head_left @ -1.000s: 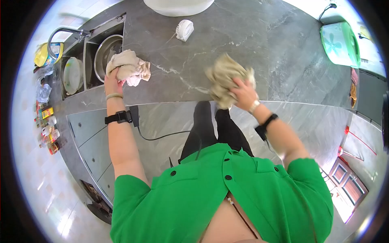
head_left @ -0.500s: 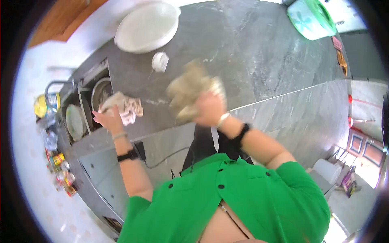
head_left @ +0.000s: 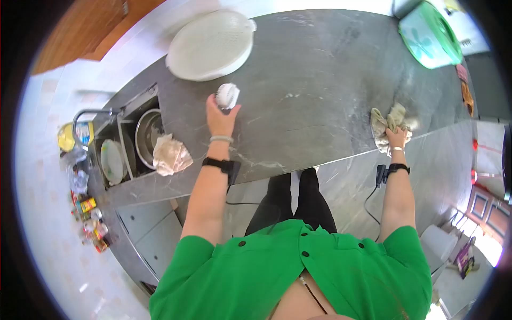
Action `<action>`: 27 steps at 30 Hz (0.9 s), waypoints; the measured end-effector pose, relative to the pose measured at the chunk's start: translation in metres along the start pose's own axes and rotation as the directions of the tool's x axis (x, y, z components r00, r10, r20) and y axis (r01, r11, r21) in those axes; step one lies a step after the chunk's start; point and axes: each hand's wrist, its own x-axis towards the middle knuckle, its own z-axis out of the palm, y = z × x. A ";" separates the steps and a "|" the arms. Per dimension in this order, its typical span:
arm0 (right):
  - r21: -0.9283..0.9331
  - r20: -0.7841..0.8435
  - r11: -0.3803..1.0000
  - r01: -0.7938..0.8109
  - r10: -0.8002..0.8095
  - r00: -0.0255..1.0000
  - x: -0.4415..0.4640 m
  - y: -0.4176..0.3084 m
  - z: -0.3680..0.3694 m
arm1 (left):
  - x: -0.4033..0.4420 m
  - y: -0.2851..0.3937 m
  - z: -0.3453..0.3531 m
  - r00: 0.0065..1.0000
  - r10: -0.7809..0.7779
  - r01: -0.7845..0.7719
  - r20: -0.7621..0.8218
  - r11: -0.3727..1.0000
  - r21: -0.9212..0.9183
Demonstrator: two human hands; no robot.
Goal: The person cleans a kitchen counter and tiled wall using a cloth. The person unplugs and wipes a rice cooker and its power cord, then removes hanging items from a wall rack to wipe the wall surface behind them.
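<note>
My left hand (head_left: 221,121) reaches over the grey counter, fingers and thumb spread around the near side of a small white ridged object (head_left: 228,95). Its exact kind is unclear, and the thumb stands a little apart from it. Far to the right, near the counter's front edge, my right hand (head_left: 396,137) is closed on a crumpled beige cloth (head_left: 380,128) that lies against the surface. A second, pinkish cloth (head_left: 172,156) rests at the sink's edge, left of my left hand.
A large white oval basin (head_left: 210,48) stands at the back left. The sink (head_left: 128,144) with a metal bowl (head_left: 144,133) is at the left, below a curved faucet (head_left: 80,114). A green-lidded container (head_left: 429,37) sits at the back right. Bottles and jars (head_left: 88,213) line the left wall.
My left hand has left the pinkish cloth and moved right to the white ridged object. My right hand has carried the beige cloth rightward across the counter.
</note>
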 end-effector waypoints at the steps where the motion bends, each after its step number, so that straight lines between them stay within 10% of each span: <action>1: 0.017 0.048 0.996 0.088 -0.089 0.995 -0.008 -0.017 0.004 | 0.003 -0.003 0.003 1.000 -0.029 0.029 -0.007 0.999 -0.025; 4: 0.074 0.000 0.854 0.515 -0.517 0.856 -0.071 -0.084 0.028 | 0.004 -0.003 0.002 0.997 -0.075 0.075 -0.005 0.997 0.025; 5: 0.297 0.275 0.876 0.380 -0.460 0.844 -0.102 -0.144 0.006 | 0.003 -0.002 -0.003 0.996 -0.084 0.083 0.018 0.995 0.055; 7: 0.538 0.238 0.651 0.535 -0.727 0.644 -0.157 -0.232 -0.011 | -0.006 0.004 -0.011 0.993 -0.087 0.079 0.079 0.992 0.098; 13: 0.239 0.329 0.493 0.837 -0.852 0.407 -0.165 -0.316 0.018 | -0.041 -0.004 -0.050 0.987 -0.130 0.116 0.090 0.983 0.144; 16: 0.174 0.231 0.645 0.744 -0.761 0.606 -0.061 -0.316 0.054 | -0.059 -0.012 -0.073 0.972 -0.209 0.188 0.109 0.967 0.173; 19: 0.026 0.212 0.946 0.324 -0.322 0.923 0.039 -0.264 0.045 | -0.075 -0.017 -0.091 0.958 -0.265 0.243 0.108 0.954 0.178; 23: 0.005 0.147 0.997 -0.081 0.080 0.986 0.039 -0.154 0.023 | -0.084 -0.027 -0.113 0.916 -0.354 0.325 0.186 0.930 0.171; 27: 0.101 0.140 0.903 0.417 -0.428 0.893 -0.056 -0.135 0.031 | -0.070 -0.026 -0.130 0.977 -0.153 0.137 0.149 0.984 0.111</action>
